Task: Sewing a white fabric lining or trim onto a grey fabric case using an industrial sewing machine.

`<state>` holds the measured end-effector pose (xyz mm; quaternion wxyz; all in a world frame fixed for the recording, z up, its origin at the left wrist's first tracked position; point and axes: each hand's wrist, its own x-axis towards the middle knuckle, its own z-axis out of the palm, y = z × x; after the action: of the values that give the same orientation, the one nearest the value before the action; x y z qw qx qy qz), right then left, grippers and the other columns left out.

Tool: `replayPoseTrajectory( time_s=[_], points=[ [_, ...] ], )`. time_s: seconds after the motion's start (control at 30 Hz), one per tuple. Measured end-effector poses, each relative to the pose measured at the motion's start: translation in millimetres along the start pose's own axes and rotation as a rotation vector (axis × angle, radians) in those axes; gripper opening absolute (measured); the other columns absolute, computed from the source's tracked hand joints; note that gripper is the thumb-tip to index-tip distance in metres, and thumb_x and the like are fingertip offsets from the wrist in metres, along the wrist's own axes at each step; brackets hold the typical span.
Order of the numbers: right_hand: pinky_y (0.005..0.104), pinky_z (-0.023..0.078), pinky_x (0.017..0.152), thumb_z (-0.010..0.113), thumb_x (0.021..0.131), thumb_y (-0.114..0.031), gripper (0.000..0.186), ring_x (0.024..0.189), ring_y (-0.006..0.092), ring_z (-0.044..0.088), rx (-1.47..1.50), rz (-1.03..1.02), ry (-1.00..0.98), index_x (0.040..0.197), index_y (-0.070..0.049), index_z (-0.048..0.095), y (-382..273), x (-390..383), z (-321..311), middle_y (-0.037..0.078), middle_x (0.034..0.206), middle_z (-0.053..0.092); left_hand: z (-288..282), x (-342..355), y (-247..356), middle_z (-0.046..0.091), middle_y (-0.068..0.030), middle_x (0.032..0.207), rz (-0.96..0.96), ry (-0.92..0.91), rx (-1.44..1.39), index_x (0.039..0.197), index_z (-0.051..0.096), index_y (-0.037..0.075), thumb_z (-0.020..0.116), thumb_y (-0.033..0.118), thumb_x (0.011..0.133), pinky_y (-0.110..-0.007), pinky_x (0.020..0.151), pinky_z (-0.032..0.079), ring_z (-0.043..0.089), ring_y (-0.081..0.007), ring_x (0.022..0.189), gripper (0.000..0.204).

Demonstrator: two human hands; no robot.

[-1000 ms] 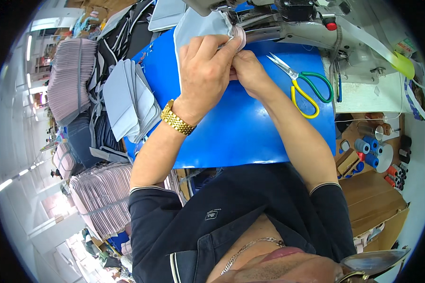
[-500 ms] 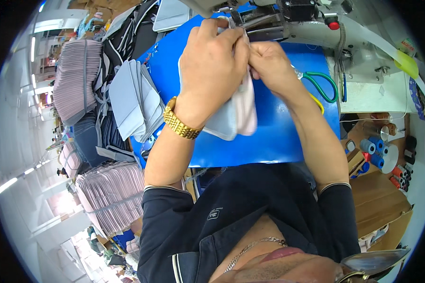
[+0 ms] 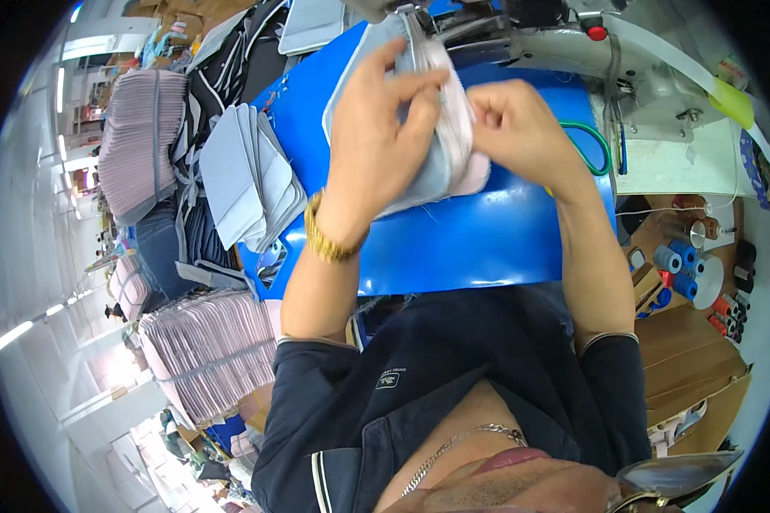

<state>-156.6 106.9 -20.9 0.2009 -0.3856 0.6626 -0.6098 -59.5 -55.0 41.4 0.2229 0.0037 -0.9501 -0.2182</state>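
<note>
A layered fabric piece, pale grey on one side (image 3: 346, 90) and pink on the other (image 3: 459, 111), lies under the sewing machine head (image 3: 383, 10) on a blue mat (image 3: 453, 256). My left hand (image 3: 376, 137) rests over the grey layer with its fingers apart, slightly blurred. My right hand (image 3: 520, 128) is closed on the pink edge, its fingers curled. Beside it, the green handle of scissors (image 3: 605, 152) shows; the rest is mostly covered by the hand and arm.
Loose grey panels (image 3: 239, 171) lie left of the mat, beside dark fabric pieces (image 3: 210, 103) and tied pink stacks (image 3: 141, 137). At the right are the white machine bed (image 3: 667, 167), thread spools (image 3: 684, 261) and a cardboard box (image 3: 693, 368).
The fabric piece has swung down and rightward across the mat from under my hands. Both hands have shifted, the right one moving rightward over the scissors, and my left fingers have spread.
</note>
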Motion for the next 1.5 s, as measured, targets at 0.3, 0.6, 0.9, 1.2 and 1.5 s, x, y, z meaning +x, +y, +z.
replayPoseTrajectory(
  time_s=[0.3, 0.6, 0.9, 1.2, 1.5],
  points=[
    [0.0253, 0.046, 0.052, 0.068, 0.101, -0.029, 0.033, 0.058, 0.0078, 0.059, 0.302, 0.083, -0.042, 0.086, 0.000, 0.073, 9.4, -34.8, 18.0, 0.003, 0.067, 0.066, 25.8, -52.3, 25.1, 0.064, -0.0212, 0.127, 0.040, 0.212, -0.006, 0.111, 0.078, 0.007, 0.077, 0.015, 0.086, -0.041, 0.092, 0.050, 0.061, -0.0339, 0.109, 0.026],
    [0.0238, 0.047, 0.057, 0.063, 0.106, -0.039, 0.042, 0.063, 0.0079, 0.060, 0.291, 0.013, -0.068, 0.090, -0.002, 0.072, 27.6, 6.0, 7.5, 0.001, 0.071, 0.066, 39.9, -10.6, -6.4, 0.068, -0.0165, 0.115, 0.047, 0.298, -0.032, 0.099, 0.078, 0.007, 0.075, 0.017, 0.089, -0.042, 0.087, 0.051, 0.063, -0.0316, 0.099, 0.015],
    [0.0323, 0.054, 0.061, 0.065, 0.100, -0.034, 0.039, 0.064, 0.0145, 0.069, 0.031, 0.078, 0.021, 0.087, 0.001, 0.076, 20.6, 41.5, -3.1, 0.009, 0.069, 0.072, 36.3, 15.9, -28.0, 0.069, -0.0159, 0.110, 0.131, 0.341, -0.079, 0.101, 0.075, 0.003, 0.075, 0.015, 0.091, -0.043, 0.087, 0.051, 0.064, -0.0316, 0.100, 0.016],
    [0.0330, 0.057, 0.071, 0.069, 0.096, -0.023, 0.029, 0.077, 0.0191, 0.076, 0.335, 0.143, 0.066, 0.099, 0.005, 0.077, 65.1, 29.8, 51.2, 0.014, 0.082, 0.078, 19.6, -16.7, -25.9, 0.065, -0.0111, 0.092, -0.029, 0.265, -0.232, 0.097, 0.067, 0.002, 0.076, 0.006, 0.092, -0.035, 0.075, 0.052, 0.064, -0.0263, 0.084, 0.012],
    [0.0340, 0.062, 0.082, 0.058, 0.109, -0.028, 0.032, 0.091, 0.0206, 0.075, 1.198, 0.145, -0.067, 0.111, 0.001, 0.073, 80.3, 17.8, 88.1, 0.012, 0.105, 0.075, 20.2, -0.8, -37.5, 0.056, -0.0171, 0.143, 0.431, 0.208, 0.303, 0.139, 0.065, 0.014, 0.084, 0.015, 0.076, -0.042, 0.100, 0.047, 0.055, -0.0374, 0.125, 0.066]
  ],
)
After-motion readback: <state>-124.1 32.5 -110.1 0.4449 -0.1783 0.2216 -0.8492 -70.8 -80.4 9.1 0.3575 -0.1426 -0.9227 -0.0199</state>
